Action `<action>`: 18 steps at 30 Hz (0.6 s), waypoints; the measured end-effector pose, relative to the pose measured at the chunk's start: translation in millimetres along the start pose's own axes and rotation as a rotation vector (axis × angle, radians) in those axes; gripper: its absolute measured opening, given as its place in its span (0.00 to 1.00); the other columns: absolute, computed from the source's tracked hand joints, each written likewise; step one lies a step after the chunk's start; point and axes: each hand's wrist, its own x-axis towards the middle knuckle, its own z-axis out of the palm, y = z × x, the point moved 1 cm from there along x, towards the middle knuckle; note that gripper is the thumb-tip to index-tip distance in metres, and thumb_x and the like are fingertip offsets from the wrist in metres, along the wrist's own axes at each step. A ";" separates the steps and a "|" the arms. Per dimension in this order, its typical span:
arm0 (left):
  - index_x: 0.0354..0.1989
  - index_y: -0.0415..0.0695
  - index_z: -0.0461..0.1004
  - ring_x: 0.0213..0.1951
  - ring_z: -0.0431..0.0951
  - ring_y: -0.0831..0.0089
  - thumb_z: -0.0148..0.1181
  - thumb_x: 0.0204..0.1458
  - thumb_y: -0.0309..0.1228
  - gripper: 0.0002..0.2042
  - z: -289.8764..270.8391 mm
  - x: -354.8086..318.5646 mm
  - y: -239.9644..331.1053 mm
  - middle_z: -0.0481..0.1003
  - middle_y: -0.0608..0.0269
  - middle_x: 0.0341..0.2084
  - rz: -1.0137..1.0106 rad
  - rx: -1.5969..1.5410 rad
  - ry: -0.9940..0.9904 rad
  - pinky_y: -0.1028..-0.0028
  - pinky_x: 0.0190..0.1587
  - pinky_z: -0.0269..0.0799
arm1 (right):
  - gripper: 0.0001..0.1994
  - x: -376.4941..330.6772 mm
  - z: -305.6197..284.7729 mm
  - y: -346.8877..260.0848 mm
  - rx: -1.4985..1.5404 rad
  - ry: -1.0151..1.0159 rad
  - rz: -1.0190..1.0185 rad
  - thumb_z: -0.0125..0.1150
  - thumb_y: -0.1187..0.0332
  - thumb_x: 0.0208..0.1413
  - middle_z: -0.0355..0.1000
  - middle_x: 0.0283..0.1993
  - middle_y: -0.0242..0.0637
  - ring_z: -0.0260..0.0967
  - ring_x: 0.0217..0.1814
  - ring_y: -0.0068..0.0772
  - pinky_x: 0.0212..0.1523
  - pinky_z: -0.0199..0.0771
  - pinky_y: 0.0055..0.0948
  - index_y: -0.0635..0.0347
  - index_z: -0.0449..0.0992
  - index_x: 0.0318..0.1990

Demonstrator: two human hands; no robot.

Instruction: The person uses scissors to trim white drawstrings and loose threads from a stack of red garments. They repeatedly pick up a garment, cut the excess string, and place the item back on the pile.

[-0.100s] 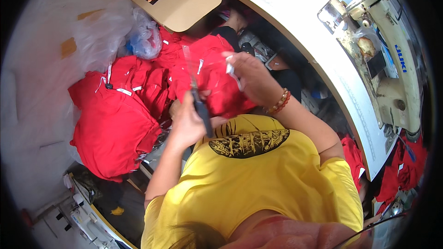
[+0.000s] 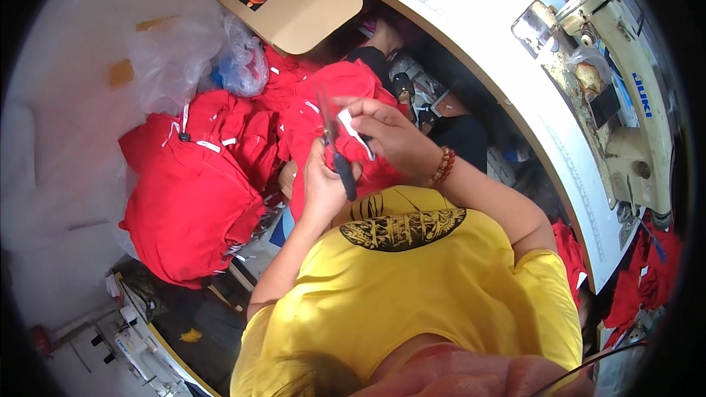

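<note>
My left hand [image 2: 323,176] is closed around a pair of scissors [image 2: 341,169] with a black handle. Their thin metal blades point up and away from me and look blurred. In my right hand [image 2: 397,136], which wears a beaded bracelet, a white strip [image 2: 347,122] at the edge of a red garment [image 2: 316,92] is pinched between the fingers. The blades stand just left of that strip; whether they touch it I cannot tell. The garment lies over my lap, bunched under both hands.
A heap of red garments [image 2: 187,198] with white tags lies to the left, beside clear plastic bags [image 2: 243,59]. Beyond it is a cardboard piece [image 2: 294,4]. A white table [image 2: 471,22] curves along the right, carrying a sewing machine [image 2: 621,95]. Another machine [image 2: 136,345] stands lower left.
My hands have come closer together. The scissors have moved right, nearer the white strip, while my right hand has shifted slightly down. The whole view has shifted a little.
</note>
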 end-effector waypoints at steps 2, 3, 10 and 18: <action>0.45 0.41 0.63 0.22 0.66 0.84 0.61 0.40 0.20 0.22 -9.8 -0.8 -0.6 0.67 0.72 0.21 0.028 -0.186 -0.060 0.80 0.24 0.64 | 0.17 5.3 -23.9 -7.6 -0.560 -0.147 -0.223 0.56 0.76 0.49 0.59 0.63 0.39 0.58 0.59 0.26 0.57 0.58 0.28 0.59 0.69 0.49; 0.48 0.41 0.62 0.22 0.67 0.85 0.59 0.40 0.17 0.24 -17.0 -1.1 1.0 0.68 0.72 0.22 0.063 -0.185 -0.071 0.82 0.24 0.64 | 0.19 7.6 -33.6 -8.8 -0.878 -0.239 -0.383 0.57 0.76 0.46 0.57 0.65 0.41 0.55 0.64 0.30 0.61 0.55 0.31 0.58 0.68 0.49; 0.59 0.41 0.57 0.34 0.69 0.83 0.59 0.40 0.13 0.33 -98.2 4.2 19.8 0.68 0.67 0.38 -0.060 -0.153 -0.079 0.82 0.33 0.69 | 0.03 29.7 -53.9 -22.4 -0.701 0.223 -0.516 0.55 0.72 0.52 0.68 0.28 0.38 0.67 0.31 0.26 0.34 0.69 0.27 0.60 0.69 0.33; 0.33 0.41 0.65 0.23 0.64 0.84 0.52 0.46 0.18 0.08 -215.7 61.7 108.8 0.63 0.71 0.21 0.655 0.524 0.484 0.82 0.25 0.62 | 0.04 53.2 3.8 -200.3 -1.104 0.340 -1.206 0.46 0.75 0.55 0.67 0.29 0.43 0.67 0.29 0.33 0.32 0.67 0.29 0.65 0.63 0.37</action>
